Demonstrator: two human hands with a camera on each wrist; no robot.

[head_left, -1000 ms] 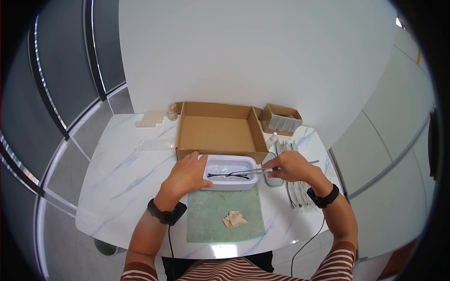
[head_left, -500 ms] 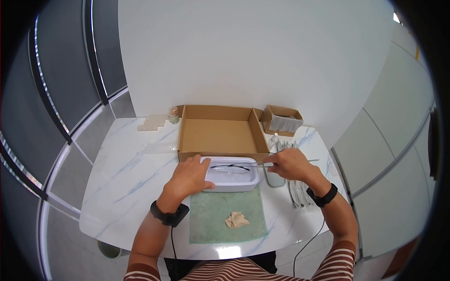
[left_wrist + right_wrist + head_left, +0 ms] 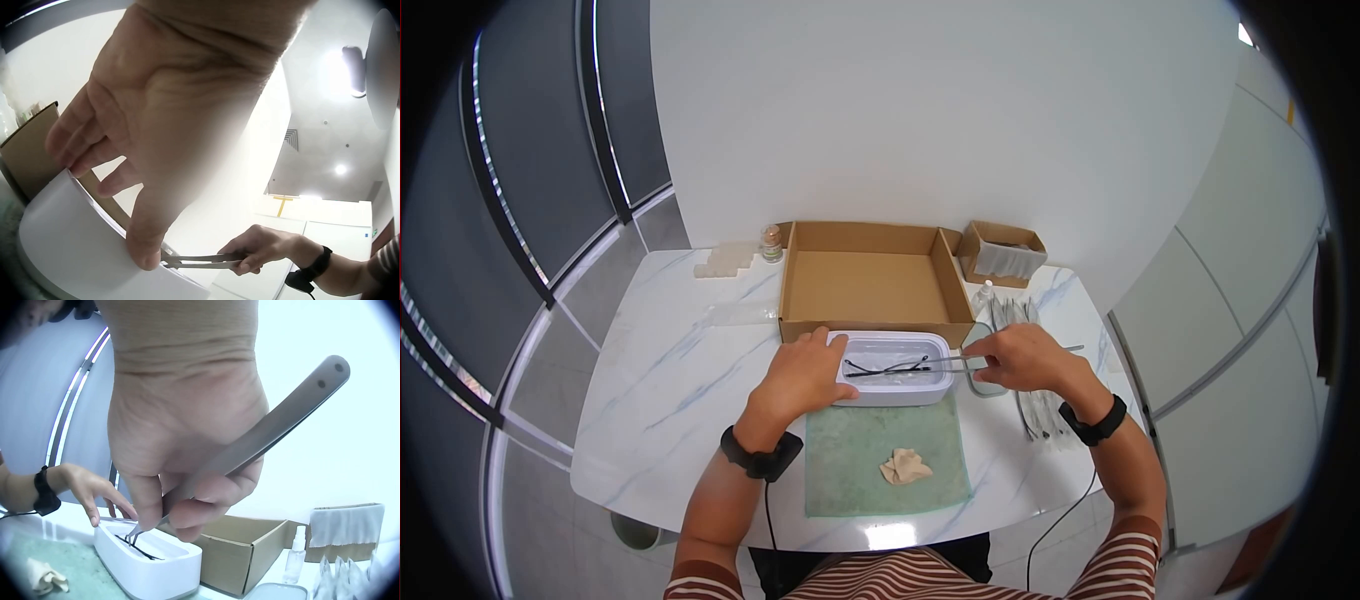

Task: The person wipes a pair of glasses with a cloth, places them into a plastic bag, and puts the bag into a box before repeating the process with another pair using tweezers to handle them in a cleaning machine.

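Note:
A white oblong tub (image 3: 892,397) stands at the table's middle. Inside it lies a pair of eyeglasses (image 3: 887,371), its dark thin arms crossing over the tub's floor. My left hand (image 3: 799,374) steadies the left end of the tub, thumb at the near wall and fingers over the far rim. Long metal tweezers (image 3: 269,431) are pinched in my right hand (image 3: 1022,357), above the tub's right end. Their bent tips (image 3: 132,537) reach down to the eyeglasses in the right wrist view. The left wrist view shows the tweezers (image 3: 200,261) passing over the rim.
Behind the tub sits an open cardboard box (image 3: 870,285). A green mat (image 3: 850,470) with a crumpled beige cloth (image 3: 906,467) lies in front. To the right are a spray bottle (image 3: 295,559), several clear packets (image 3: 1040,415) and a small box (image 3: 1002,258). A jar (image 3: 771,243) stands back left.
The eyeglasses have shifted and turned in the tub: their lenses showed toward me half a second ago, and now the arms cross. The tweezers rose, then lowered. My left hand stays at the tub.

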